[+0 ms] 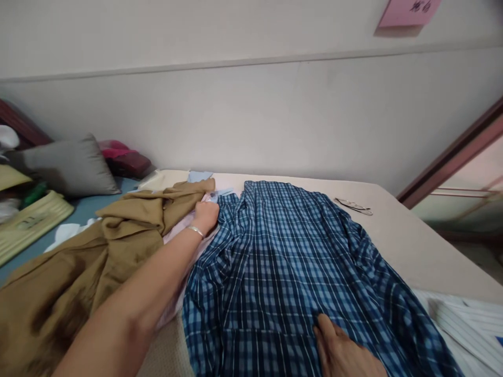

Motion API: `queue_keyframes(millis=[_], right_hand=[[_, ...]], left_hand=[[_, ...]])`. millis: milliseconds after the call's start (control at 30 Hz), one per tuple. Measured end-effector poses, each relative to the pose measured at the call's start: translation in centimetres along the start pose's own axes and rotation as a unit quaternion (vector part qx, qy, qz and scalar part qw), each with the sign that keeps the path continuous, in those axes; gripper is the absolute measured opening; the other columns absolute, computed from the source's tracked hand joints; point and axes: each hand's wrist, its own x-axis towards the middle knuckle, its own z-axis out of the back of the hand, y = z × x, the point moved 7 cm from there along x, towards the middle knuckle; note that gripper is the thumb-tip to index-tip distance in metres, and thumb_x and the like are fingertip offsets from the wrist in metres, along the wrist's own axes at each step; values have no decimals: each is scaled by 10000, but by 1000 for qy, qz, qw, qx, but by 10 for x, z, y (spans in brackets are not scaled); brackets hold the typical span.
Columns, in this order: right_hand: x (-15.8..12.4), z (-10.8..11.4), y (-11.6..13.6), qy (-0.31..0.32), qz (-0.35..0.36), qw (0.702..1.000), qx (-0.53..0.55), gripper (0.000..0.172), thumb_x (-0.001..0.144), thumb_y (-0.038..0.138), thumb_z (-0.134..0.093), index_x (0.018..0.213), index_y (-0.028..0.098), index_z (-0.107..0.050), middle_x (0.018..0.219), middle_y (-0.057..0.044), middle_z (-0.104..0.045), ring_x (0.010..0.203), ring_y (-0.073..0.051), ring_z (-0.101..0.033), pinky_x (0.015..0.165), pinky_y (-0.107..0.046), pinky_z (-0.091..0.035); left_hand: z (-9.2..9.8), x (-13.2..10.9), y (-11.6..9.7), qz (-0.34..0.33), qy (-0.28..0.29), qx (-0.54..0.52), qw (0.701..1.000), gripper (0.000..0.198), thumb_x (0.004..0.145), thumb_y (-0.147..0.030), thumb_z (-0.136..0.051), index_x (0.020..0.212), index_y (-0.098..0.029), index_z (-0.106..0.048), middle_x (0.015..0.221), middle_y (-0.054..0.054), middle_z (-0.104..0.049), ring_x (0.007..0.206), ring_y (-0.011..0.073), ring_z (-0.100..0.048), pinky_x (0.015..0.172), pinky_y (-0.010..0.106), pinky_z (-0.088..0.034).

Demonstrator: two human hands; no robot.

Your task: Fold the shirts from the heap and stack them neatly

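A blue plaid shirt lies spread out in front of me, its sleeves along both sides. My left hand is closed at the shirt's far left edge, gripping the fabric beside the cuff. A silvery bracelet circles that wrist. Low in the view, my right hand rests on the shirt's near part with its fingers stretched out; the frame's lower edge cuts it off. Brown clothing lies heaped left of my left hand, over some pale pink cloth.
Eyeglasses lie on the beige surface to the right. Striped light fabric is at the lower right. A grey cushion and a yellowish packet sit at the left. A white wall closes off the back.
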Motion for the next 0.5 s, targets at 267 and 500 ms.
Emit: queue_keyframes(millis=[267, 500], right_hand=[[-1, 1, 2, 21, -8, 999, -23, 333, 1007, 307, -254, 1072, 239, -573, 894, -122, -732, 622, -259, -701, 511, -298, -361], [-2, -2, 1, 9, 2, 1000, -16, 384, 1009, 313, -217, 1091, 223, -581, 884, -129, -728, 614, -263, -697, 496, -298, -342]], left_hand=[[-33, -13, -35, -73, 156, -97, 980, 200, 885, -264, -589, 998, -175, -727, 1124, 123, -734, 988, 227, -678, 843, 265, -498], [-41, -21, -9, 34, 148, -148, 977, 272, 865, -301, -609, 1024, -100, -700, 1084, 186, -724, 953, 261, -680, 817, 292, -489]])
